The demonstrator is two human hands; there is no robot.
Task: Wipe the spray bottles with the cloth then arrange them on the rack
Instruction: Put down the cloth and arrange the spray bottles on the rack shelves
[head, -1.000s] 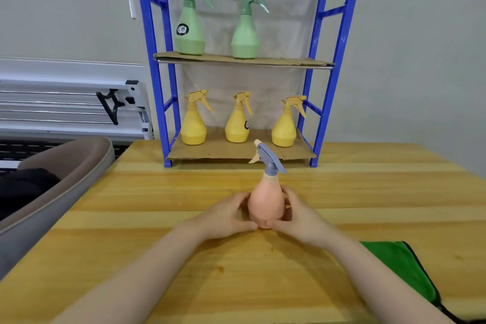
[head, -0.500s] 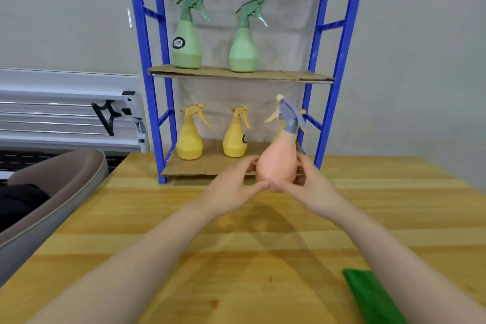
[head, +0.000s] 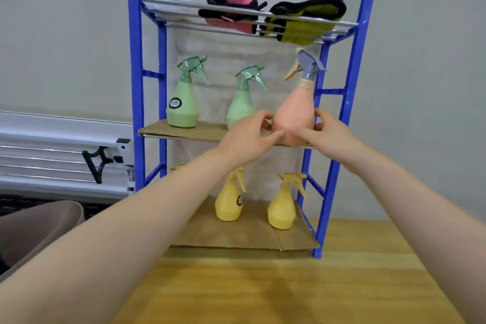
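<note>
Placement step, head view, the only one. Peach spray bottle (head: 295,113) is held upright at the right end of the middle shelf (head: 184,132), base about at the shelf's front edge; can't tell if it's touching the cardboard liner yet. Left hand (head: 249,139) and right hand (head: 328,137) each have their grip curled round the lower body from opposite sides, thumbs in front.

To do it well, I'd say: slide it back until the whole base sits on the liner, keep the trigger head clear of the blue rack (head: 352,102) upright at 3 o'clock and the top rails at 12, release only once it's stable.

Contents: middle shelf has two green bottles (head: 184,105) at 9 o'clock of the peach one. Bottom shelf shows yellow bottles (head: 282,208). Top shelf carries a white object, pink cloth (head: 231,12), yellow-green cloth (head: 305,21).
</note>
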